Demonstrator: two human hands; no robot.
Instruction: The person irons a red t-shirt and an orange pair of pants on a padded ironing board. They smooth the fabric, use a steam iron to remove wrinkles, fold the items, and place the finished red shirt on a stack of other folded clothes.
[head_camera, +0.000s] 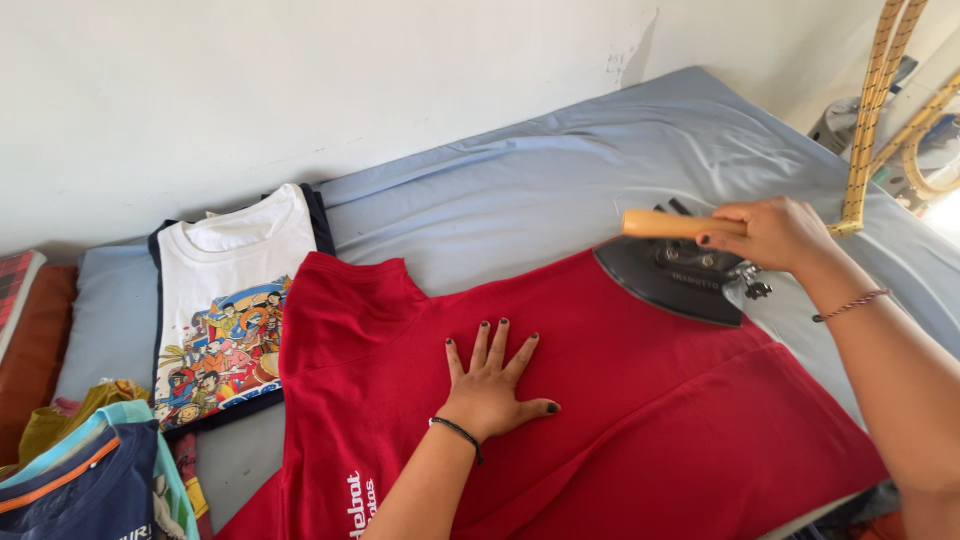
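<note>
Nearby, a pile of folded clothes (90, 480) is seen to the left of the red shirt (600, 400), right at the bottom edge. The red shirt is spread flat on the blue sheet (560, 170), and everything else can be placed from it. The left hand (492, 385) is laid flat on the middle of the red shirt, with its fingers spread wide and nothing held. A white picture shirt (230, 300) is laid just beside the red shirt's left sleeve, touching it. At the red shirt's far edge, a dark iron (675, 275) is set down, partly on the cloth and perhaps partly on the sheet; the far side is hard to see. Its wooden handle (665, 224) is wrapped tight by the right hand (775, 235). A striped cord (868, 110) is hung above that hand. Ironing seems to be the step in hand. A slow push across the cloth would be called for, with the flat hand kept clear.
</note>
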